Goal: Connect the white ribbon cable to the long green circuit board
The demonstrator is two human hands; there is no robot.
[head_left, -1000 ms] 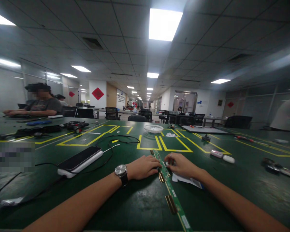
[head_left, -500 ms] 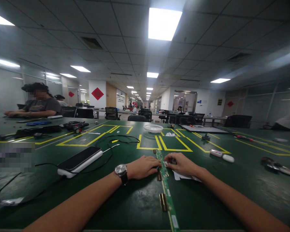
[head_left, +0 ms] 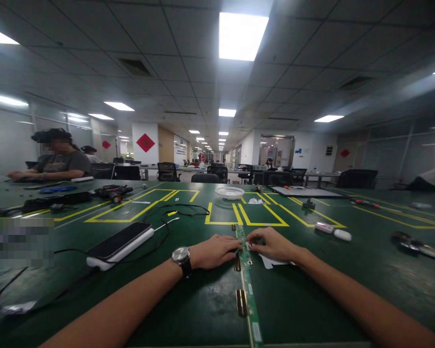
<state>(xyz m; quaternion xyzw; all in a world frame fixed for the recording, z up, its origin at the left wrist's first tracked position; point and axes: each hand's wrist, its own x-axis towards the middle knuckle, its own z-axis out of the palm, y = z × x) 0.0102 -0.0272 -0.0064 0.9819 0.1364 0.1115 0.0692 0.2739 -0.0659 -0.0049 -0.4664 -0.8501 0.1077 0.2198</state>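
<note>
A long, narrow green circuit board [head_left: 249, 280] runs away from the near table edge, with brown-gold flex tabs [head_left: 241, 303] along its left side. My left hand [head_left: 217, 251], a watch on its wrist, lies flat with stretched fingers, the fingertips on the board's left edge. Across from it, my right hand [head_left: 271, 245] has thumb and fingers pinched at the board's right edge. A small white piece [head_left: 248, 246] shows between those fingertips; its kind is unclear. Beneath the right hand lies a white sheet [head_left: 268, 262], partly hidden by it.
A phone [head_left: 119, 240] on a white block and a black cable lie left. Ahead are a clear round dish [head_left: 229, 193], crumpled white scraps [head_left: 255, 201] and yellow tape outlines. An earbud-like case [head_left: 324, 228] and a metal tool [head_left: 416, 245] lie right. Another person sits far left.
The near end of the circuit board has swung slightly left. My right hand's fingers have shifted a little at the board's edge, while my left hand stays nearly in place.
</note>
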